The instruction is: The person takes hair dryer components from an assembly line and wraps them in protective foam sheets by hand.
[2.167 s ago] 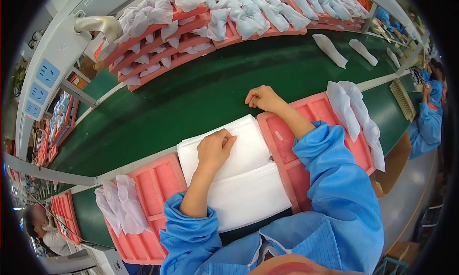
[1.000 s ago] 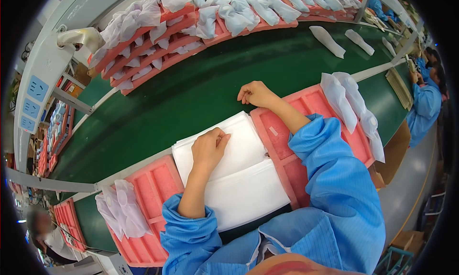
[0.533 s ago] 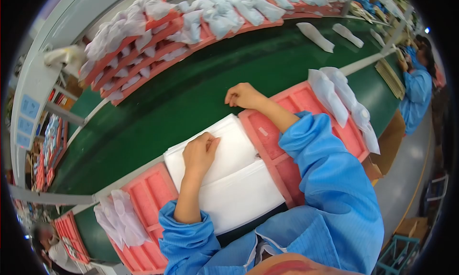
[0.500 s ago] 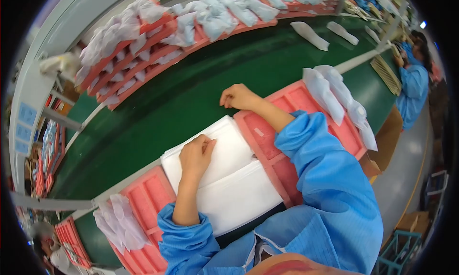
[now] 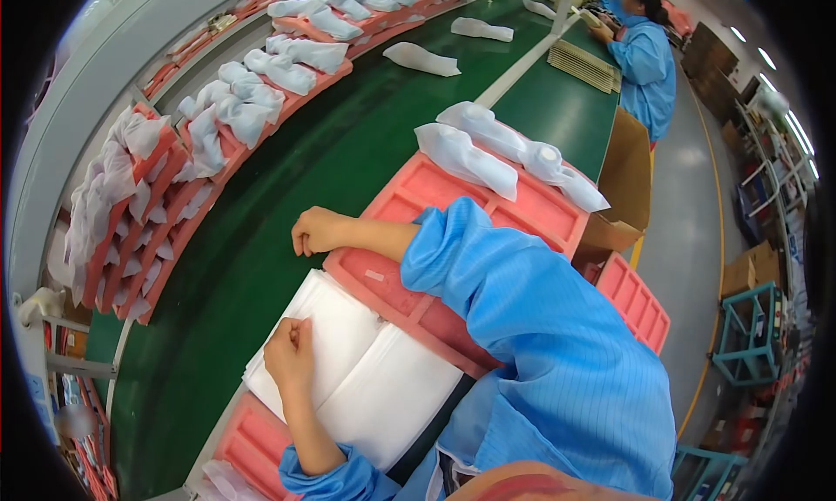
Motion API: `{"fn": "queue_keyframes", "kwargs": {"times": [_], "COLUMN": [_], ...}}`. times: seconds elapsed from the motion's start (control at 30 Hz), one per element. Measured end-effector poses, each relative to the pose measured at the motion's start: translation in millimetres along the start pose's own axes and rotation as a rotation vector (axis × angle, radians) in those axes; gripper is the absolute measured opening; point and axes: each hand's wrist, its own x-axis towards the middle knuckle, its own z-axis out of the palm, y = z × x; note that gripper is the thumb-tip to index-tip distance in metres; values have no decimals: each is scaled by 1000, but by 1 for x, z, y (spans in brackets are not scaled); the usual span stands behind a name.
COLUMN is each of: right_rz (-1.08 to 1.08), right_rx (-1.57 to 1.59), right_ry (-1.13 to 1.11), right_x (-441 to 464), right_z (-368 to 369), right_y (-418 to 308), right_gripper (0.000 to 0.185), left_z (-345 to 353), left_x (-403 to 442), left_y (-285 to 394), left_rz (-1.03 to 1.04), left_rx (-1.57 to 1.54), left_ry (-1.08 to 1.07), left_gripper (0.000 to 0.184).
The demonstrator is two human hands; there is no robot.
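Note:
My left hand [image 5: 290, 355], fingers curled in, rests on a stack of thin white sheets [image 5: 335, 314]; nothing shows in it. A second pile of white sheets [image 5: 396, 392] lies beside the first, nearer my body. Beyond the stack, my right hand [image 5: 319, 231] hovers by the green belt, fingers bent inward and no object visible in them. Under my right forearm sits a pink compartment tray [image 5: 370, 274]. White-wrapped pieces [image 5: 470, 159] lie across its far end. Another pink tray [image 5: 252, 444] is at my left, partly covered by my arm.
Stacked pink trays [image 5: 165, 231] with white-wrapped pieces line the belt's far side. Loose wrapped pieces [image 5: 422, 59] lie on the green belt [image 5: 261, 179]. A cardboard box [image 5: 629, 170] stands at the right, near a co-worker in blue [image 5: 646, 61]. Another pink tray [image 5: 633, 301] is below.
The view has swung to the right, so everything appears shifted left. My left hand still rests on the sheets, and my right hand remains curled beyond the tray.

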Motion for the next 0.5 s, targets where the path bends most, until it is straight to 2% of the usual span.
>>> {"fn": "queue_keyframes", "kwargs": {"times": [0.5], "right_rz": [47], "right_rx": [19], "right_ry": [2], "right_x": [-4], "right_z": [-1], "right_y": [-3], "right_gripper": [29], "left_z": [0], "left_x": [-1], "left_y": [2], "left_rz": [-12], "left_rx": [-11], "left_ry": [-5], "left_gripper": [23]}}
